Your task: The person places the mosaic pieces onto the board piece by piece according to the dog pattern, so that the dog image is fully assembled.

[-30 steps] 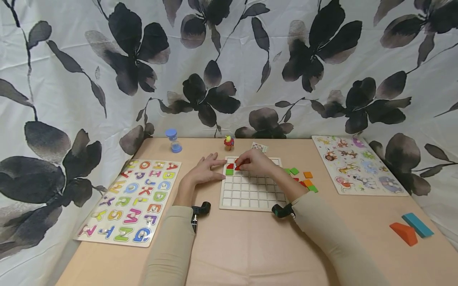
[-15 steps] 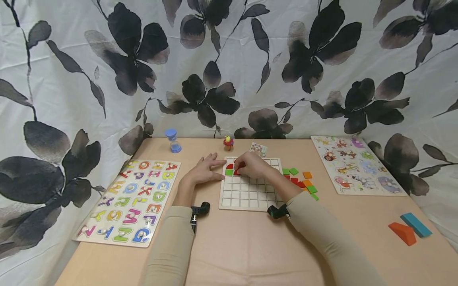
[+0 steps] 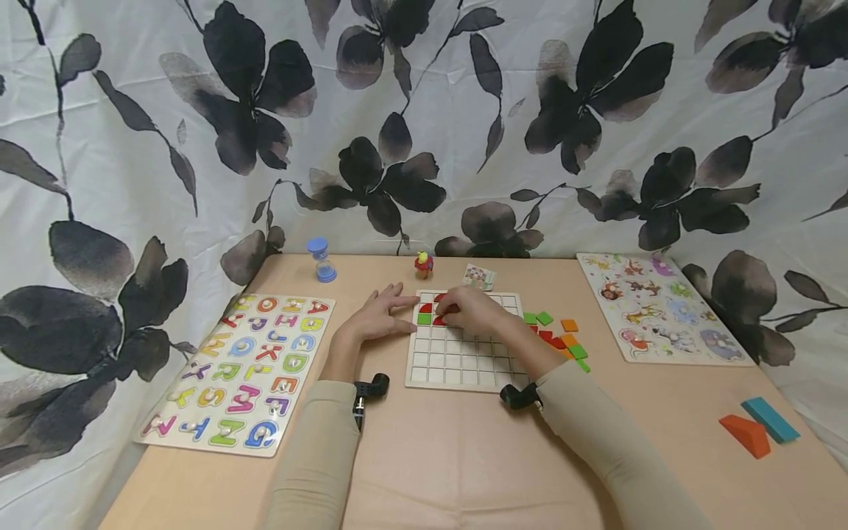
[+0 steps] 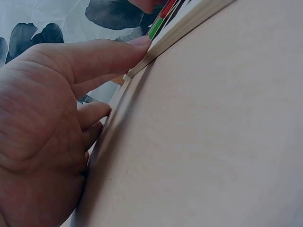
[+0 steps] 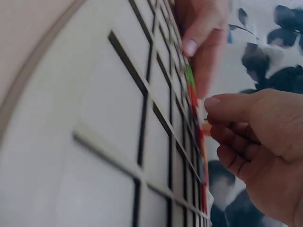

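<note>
In the head view a white gridded board [image 3: 464, 361] lies mid-table, with a red tile [image 3: 426, 308] and a green tile [image 3: 424, 319] in its upper left cells. My left hand [image 3: 374, 318] rests at the board's left edge, fingers extended; in the left wrist view its thumb [image 4: 113, 59] touches the rim. Over the upper left cells, my right hand [image 3: 470, 309] has its thumb and fingers drawn together at another red tile [image 3: 438, 321]. The right wrist view shows these curled fingers [image 5: 232, 142] close to the board surface; the tile is mostly hidden there.
Loose red, green and orange tiles [image 3: 578, 350] lie right of the board. Behind it are a picture card [image 3: 479, 277], a small toy figure [image 3: 423, 263] and a sand timer [image 3: 322, 261]. A letter puzzle [image 3: 241, 375] lies left, an animal puzzle [image 3: 662, 309] right, near two blocks [image 3: 771, 419].
My right hand has brought the red tile slightly down toward the cell beside the green tile. Another red patch now shows above its fingers. The left hand has stayed put.
</note>
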`<state>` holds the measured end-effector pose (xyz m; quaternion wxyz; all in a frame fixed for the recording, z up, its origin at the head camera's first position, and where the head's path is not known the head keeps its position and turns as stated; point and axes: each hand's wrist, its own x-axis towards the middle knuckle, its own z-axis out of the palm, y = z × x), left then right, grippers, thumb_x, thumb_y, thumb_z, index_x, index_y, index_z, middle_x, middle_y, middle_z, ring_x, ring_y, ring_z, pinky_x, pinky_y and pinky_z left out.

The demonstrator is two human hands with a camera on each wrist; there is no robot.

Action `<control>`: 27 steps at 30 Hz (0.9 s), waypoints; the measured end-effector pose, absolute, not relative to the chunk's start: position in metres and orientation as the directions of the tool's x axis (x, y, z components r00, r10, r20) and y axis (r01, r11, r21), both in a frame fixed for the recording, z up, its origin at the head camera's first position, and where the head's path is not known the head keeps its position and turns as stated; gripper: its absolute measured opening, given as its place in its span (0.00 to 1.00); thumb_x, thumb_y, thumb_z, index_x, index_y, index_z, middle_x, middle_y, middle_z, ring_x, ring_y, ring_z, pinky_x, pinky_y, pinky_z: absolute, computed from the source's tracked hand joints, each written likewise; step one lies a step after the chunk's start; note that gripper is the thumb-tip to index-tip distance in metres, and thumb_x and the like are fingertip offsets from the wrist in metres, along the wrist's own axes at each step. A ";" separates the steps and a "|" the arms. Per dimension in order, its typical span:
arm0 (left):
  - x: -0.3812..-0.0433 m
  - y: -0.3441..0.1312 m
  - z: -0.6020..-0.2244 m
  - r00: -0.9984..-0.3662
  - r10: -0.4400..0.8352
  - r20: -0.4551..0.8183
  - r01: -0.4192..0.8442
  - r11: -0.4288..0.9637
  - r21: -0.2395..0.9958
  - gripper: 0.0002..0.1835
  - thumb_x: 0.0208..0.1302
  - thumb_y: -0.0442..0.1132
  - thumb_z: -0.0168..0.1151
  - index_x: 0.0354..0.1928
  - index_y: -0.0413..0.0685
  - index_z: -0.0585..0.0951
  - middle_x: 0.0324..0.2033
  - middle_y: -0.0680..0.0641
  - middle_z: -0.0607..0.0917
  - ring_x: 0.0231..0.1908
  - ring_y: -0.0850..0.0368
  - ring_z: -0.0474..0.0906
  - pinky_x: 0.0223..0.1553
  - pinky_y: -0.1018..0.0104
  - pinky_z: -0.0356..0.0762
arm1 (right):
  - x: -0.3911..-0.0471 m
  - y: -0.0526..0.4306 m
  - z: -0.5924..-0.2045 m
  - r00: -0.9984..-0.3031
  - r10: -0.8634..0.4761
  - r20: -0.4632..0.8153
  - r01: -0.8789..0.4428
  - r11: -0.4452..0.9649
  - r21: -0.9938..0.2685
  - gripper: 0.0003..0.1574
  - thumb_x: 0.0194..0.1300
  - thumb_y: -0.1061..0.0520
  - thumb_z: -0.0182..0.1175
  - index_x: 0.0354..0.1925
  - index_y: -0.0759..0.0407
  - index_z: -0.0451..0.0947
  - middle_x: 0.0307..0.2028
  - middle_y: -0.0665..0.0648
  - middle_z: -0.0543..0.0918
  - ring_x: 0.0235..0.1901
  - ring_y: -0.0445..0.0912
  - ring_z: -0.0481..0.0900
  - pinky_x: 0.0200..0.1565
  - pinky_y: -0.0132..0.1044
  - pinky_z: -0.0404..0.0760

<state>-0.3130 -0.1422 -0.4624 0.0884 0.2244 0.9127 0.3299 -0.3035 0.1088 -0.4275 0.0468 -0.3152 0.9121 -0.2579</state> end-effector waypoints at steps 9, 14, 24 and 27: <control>-0.314 -0.141 -0.464 -0.886 0.464 -0.015 0.350 0.689 0.634 0.35 0.51 0.56 0.69 0.64 0.62 0.74 0.74 0.43 0.53 0.75 0.47 0.39 0.73 0.51 0.28 | -0.287 0.175 -0.412 -0.828 -0.509 0.234 -0.540 0.615 -0.574 0.17 0.61 0.58 0.66 0.49 0.49 0.82 0.44 0.53 0.83 0.37 0.44 0.75 0.39 0.39 0.78; -0.314 -0.141 -0.464 -0.889 0.458 -0.014 0.347 0.692 0.633 0.35 0.52 0.56 0.69 0.64 0.62 0.74 0.74 0.43 0.53 0.74 0.47 0.39 0.73 0.50 0.29 | -0.278 0.220 -0.405 -0.879 -0.423 0.220 -0.463 0.648 -0.604 0.18 0.62 0.57 0.65 0.52 0.49 0.81 0.44 0.51 0.81 0.39 0.46 0.74 0.43 0.42 0.78; -0.313 -0.141 -0.463 -0.882 0.471 -0.007 0.358 0.681 0.639 0.35 0.52 0.55 0.69 0.65 0.62 0.74 0.74 0.43 0.53 0.75 0.47 0.39 0.73 0.49 0.29 | -0.280 0.281 -0.415 -0.917 -0.398 -0.027 -0.277 0.685 -0.674 0.14 0.59 0.58 0.68 0.45 0.57 0.85 0.38 0.54 0.85 0.35 0.52 0.73 0.34 0.37 0.77; -0.314 -0.141 -0.464 -0.884 0.468 -0.003 0.357 0.679 0.641 0.35 0.52 0.55 0.69 0.64 0.61 0.74 0.74 0.43 0.53 0.74 0.47 0.39 0.73 0.49 0.29 | -0.279 0.290 -0.422 -0.897 -0.427 -0.112 -0.234 0.676 -0.698 0.14 0.57 0.59 0.69 0.43 0.58 0.85 0.39 0.56 0.86 0.35 0.52 0.75 0.36 0.35 0.79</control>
